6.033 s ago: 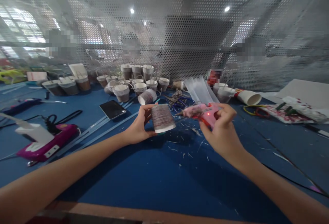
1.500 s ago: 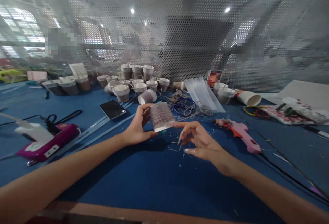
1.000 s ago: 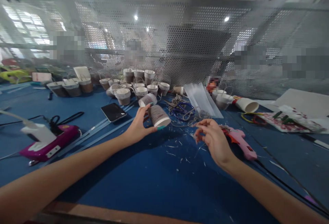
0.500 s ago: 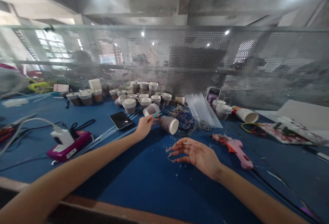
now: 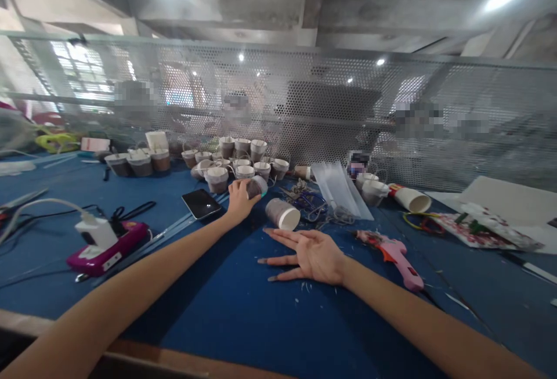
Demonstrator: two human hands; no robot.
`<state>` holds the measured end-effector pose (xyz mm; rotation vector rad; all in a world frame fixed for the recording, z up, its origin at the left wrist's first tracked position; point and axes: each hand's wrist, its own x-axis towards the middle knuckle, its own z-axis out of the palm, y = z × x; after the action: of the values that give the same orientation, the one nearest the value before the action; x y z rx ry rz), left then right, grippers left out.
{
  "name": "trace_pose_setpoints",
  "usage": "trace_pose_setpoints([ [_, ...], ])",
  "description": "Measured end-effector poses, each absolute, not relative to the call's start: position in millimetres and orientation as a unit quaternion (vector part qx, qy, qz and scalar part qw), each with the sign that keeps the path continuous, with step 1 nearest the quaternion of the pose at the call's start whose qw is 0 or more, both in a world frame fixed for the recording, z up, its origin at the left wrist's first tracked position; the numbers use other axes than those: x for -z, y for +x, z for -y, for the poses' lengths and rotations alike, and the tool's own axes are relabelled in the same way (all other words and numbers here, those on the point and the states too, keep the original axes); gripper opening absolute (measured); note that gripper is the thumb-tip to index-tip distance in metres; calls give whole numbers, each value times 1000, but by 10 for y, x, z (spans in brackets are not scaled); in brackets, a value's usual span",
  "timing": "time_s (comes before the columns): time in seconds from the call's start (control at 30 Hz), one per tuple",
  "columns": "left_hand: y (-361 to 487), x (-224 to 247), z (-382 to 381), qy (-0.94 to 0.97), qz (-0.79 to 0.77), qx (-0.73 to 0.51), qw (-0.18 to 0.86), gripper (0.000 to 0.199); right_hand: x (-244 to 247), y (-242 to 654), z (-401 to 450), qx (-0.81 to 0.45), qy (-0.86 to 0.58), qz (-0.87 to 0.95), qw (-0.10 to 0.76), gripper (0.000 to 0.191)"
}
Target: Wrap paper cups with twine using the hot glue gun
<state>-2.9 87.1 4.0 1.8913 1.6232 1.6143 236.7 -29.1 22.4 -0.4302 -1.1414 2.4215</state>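
Note:
My left hand (image 5: pixel 240 202) is closed around a small paper cup (image 5: pixel 256 186) with a grey-brown wrap and a pale rim, at the front of the cup group. Just to its right a second wrapped paper cup (image 5: pixel 282 214) lies on its side, its white end turned toward me. My right hand (image 5: pixel 317 257) is open below that cup, palm turned up and fingers spread to the left, holding nothing. Behind my left hand, several small wrapped cups with thin handles (image 5: pixel 216 179) stand in a cluster.
A pink glue gun (image 5: pixel 402 260) lies to the right, its cord trailing. Clear plastic sheets (image 5: pixel 342 190) and blue-handled scissors (image 5: pixel 314 200) are at the middle back. Left are a black phone (image 5: pixel 201 204) and a purple power strip (image 5: pixel 107 249). A perforated metal screen (image 5: pixel 322 100) bounds the table.
My left hand has moved from beside the nearer lying cup to the cup behind it and closed on it. My right hand has shifted left and spread its fingers.

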Motion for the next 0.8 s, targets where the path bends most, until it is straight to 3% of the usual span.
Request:
trace_pose_setpoints([
  [0.1, -132, 23, -1008, 629, -574, -516, 91, 63, -214, 2316, 214, -868, -138, 402, 258, 52],
  [0.3, -285, -19, -1064, 638, -573, -491, 150, 61, -202, 2352, 217, -810, -169, 431, 360, 56],
  [0.37, -348, -81, -1020, 645, -529, -501, 233, 66, -191, 2374, 224, -802, -164, 433, 377, 56],
  [0.53, -505, -204, -914, 590, -328, -492, 549, 82, -147, 2410, 186, -833, -105, 383, 385, 52],
  [0.63, -508, -200, -890, 577, -257, -468, 618, 76, -138, 2422, 159, -846, -88, 351, 392, 51],
  [0.8, -433, -150, -854, 582, -225, -441, 646, 76, -128, 2440, 145, -855, -94, 316, 401, 50],
])
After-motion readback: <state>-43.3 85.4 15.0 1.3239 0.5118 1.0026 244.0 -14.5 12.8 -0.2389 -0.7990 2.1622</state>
